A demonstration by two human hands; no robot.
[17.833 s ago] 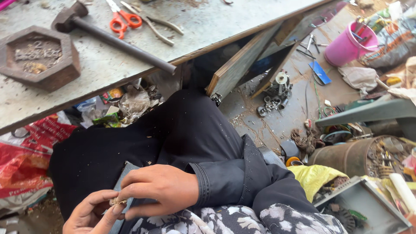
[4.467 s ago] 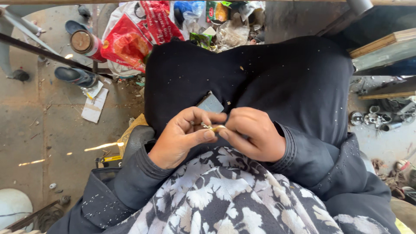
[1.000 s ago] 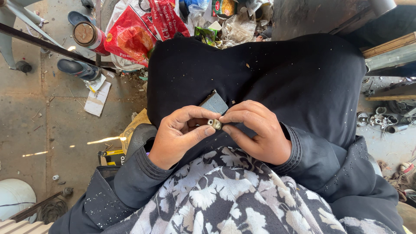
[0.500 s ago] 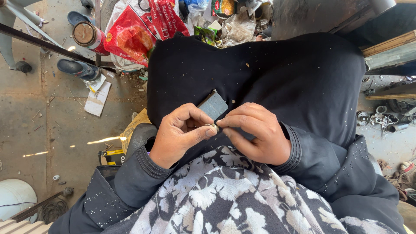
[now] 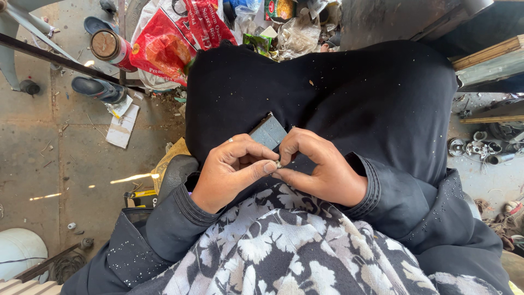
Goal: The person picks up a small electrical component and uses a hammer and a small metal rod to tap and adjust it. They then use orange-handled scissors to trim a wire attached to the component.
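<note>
Black-clothed lap [image 5: 349, 93] fills view, grey block [image 5: 268, 131] resting on it behind the hands. Left hand [image 5: 232, 172] and right hand [image 5: 319, 169] meet, fingertips pinching a tiny metal piece [image 5: 278, 163]. Likely light, stiff, slippery; grip its edges. Half a second earlier: same pinch, barely shifted.

Both hands were held together over the lap, fingertips meeting at the middle. The left hand [image 5: 232, 172] was curled, knuckles up, its thumb stretched toward the right and pressed against the forefinger tip. The right hand [image 5: 322, 166] was arched over from the other side, fingers bent down, thumb laid beneath. Both wrists were covered by dark sleeves, and the forearms were angled inward from either side.
</note>
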